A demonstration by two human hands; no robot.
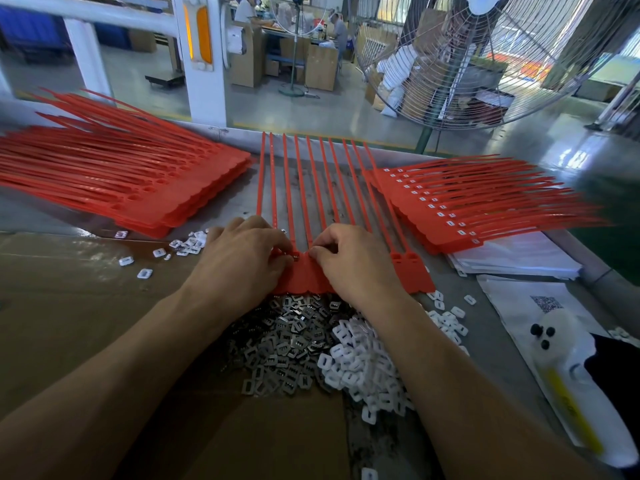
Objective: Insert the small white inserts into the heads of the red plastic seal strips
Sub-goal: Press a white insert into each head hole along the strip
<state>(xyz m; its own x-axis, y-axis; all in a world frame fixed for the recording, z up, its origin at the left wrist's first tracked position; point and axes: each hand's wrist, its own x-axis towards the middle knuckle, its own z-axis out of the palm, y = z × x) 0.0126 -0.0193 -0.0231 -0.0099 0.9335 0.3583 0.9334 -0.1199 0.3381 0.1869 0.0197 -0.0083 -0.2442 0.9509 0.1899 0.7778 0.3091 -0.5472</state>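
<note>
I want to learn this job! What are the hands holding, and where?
Both hands, left and right, pinch the red seal strips at their heads; any small part in the grip is hidden.

seal strips (304, 188): red | inserts (363, 368): white | clips (284, 344): silver-grey | cardboard (69, 306): brown

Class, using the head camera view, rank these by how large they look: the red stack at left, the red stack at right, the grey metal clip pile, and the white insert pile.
1. Left red stack.
2. Right red stack.
3. Grey metal clip pile and white insert pile look alike, so unranked.
</note>
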